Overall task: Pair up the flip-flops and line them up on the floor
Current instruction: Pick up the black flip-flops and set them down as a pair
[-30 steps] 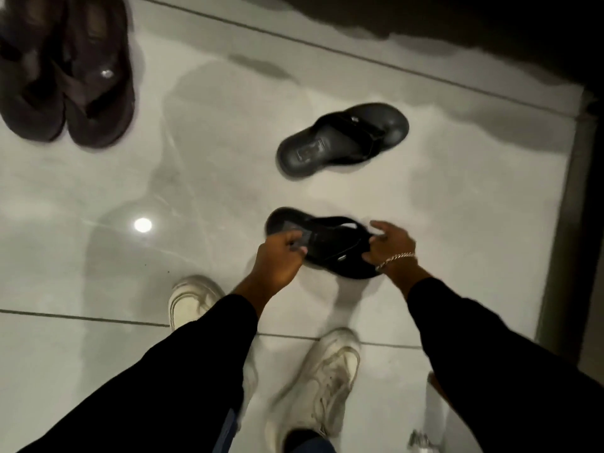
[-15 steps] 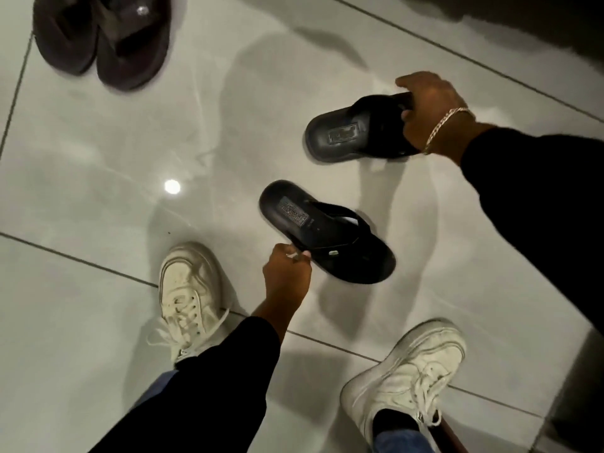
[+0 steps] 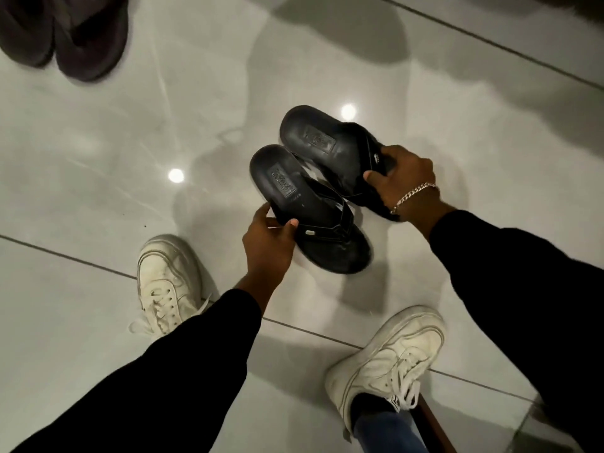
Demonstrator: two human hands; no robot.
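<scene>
Up and left of the near black flip-flop a dark brown pair lay side by side on the glossy tiled floor. The left hand clasped that near flip-flop's left edge — thumb on top. Just right of it, touching, the far black flip-flop was gripped by the right hand — chain bracelet at the wrist.

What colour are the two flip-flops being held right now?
Both black, seen in the head view: one in the left hand, one in the right hand.
</scene>
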